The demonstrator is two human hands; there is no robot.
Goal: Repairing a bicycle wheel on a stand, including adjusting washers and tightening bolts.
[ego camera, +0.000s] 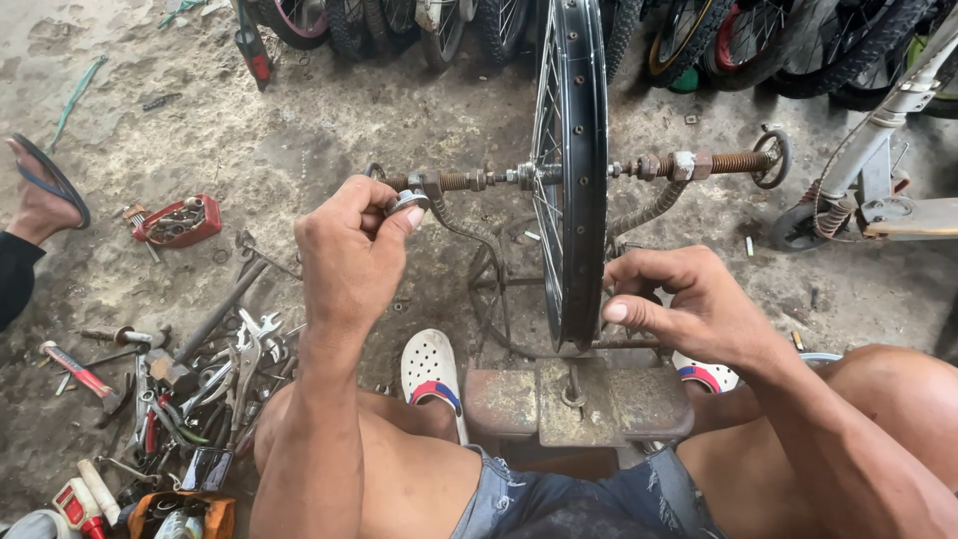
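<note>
A black spoked bicycle wheel rim (582, 150) stands upright in a rusty truing stand (559, 399), held on a threaded axle (469, 181). My left hand (349, 255) is raised at the left end of the axle, its fingers pinched around a small round metal knob (407, 203). At the rim's lower right edge rests my right hand (684, 304), thumb against the rim and fingers curled behind it. Both my bare knees flank the stand.
A pile of wrenches, pliers and screwdrivers (190, 369) lies on the dirt floor at the left, with a red tin of parts (180, 222) beyond. Another person's sandalled foot (45, 195) shows at far left. Bicycle wheels (379, 20) line the back; a scooter (878, 190) stands at right.
</note>
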